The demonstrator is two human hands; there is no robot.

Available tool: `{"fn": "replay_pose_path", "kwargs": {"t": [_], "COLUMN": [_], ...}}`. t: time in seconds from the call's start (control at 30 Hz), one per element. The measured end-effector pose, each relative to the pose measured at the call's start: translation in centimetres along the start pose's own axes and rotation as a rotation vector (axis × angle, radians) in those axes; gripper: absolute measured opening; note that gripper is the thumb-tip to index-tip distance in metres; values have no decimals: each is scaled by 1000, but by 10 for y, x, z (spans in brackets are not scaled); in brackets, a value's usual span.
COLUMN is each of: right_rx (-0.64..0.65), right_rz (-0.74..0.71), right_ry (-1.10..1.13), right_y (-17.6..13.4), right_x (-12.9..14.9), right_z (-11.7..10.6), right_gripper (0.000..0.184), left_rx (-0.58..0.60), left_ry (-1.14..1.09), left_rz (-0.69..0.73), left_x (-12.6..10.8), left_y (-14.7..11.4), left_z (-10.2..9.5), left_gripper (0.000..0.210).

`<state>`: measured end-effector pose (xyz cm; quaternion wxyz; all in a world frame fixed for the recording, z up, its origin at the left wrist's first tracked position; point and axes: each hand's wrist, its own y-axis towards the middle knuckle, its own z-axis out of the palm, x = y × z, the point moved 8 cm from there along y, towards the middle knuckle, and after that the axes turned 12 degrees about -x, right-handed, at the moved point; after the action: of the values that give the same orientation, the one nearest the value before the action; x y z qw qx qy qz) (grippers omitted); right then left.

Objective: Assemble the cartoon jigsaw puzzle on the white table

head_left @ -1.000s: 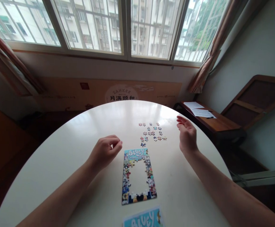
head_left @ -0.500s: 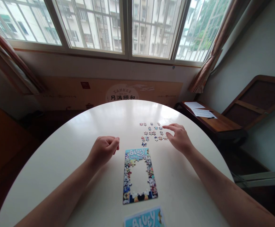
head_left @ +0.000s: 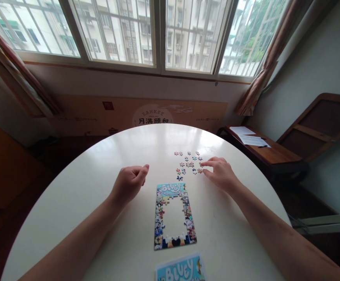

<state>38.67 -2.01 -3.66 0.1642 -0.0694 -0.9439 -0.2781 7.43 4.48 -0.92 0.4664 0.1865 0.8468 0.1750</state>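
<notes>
My right hand point(head_left: 220, 171) reaches in from the right to the loose jigsaw pieces point(head_left: 190, 164). Its index fingertip touches a small piece at the right edge of the group, while the thumb stays apart below, near another piece. To the left, my left hand point(head_left: 130, 180) rests over the table in a loose fist, thumb on top, and nothing shows in it. Between my forearms lies a partly assembled Bluey puzzle point(head_left: 160, 218), its colourful border in place around a bare rectangular middle.
A blue Bluey picture sheet or box point(head_left: 181, 269) is cut off at the bottom edge. All of this lies on a round white table point(head_left: 70, 203). Beyond its right side is a wooden side table point(head_left: 278, 154) with papers point(head_left: 253, 140) and a pen.
My right hand has shifted slightly down, its index finger moving from an upper piece to a lower one at the right edge. The left thumb has lifted a little. The view has shifted slightly.
</notes>
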Motion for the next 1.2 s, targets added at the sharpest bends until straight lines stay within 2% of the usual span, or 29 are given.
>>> {"fn": "replay_pose_path", "kwargs": {"t": [0.1, 0.3, 0.4, 0.53, 0.63, 0.83, 1.2], "right_rx": [-25, -154, -256, -439, -519, -528, -514], "right_rz": [-26, -27, 9, 144, 219, 271, 297], "right_ry": [-16, 56, 226, 512, 635, 676, 709], "right_y": [0, 0, 2, 3, 1, -2, -5], "right_x": [3, 4, 1, -13, -20, -22, -25], "right_z": [0, -5, -15, -33, -37, -32, -25], "right_gripper": [26, 30, 32, 32, 34, 43, 41], "left_rx": [5, 1, -2, -8, -9, -16, -6], "left_ry": [6, 3, -8, -30, -40, -47, -38], "left_rz": [9, 22, 29, 19, 3, -14, -47], "left_x": [-1, -1, -2, -1, 0, 0, 2], "left_y": [0, 0, 0, 0, 0, 1, 1], "left_z": [1, 0, 0, 0, 0, -1, -2], "left_gripper": [55, 55, 54, 52, 51, 48, 44]}}
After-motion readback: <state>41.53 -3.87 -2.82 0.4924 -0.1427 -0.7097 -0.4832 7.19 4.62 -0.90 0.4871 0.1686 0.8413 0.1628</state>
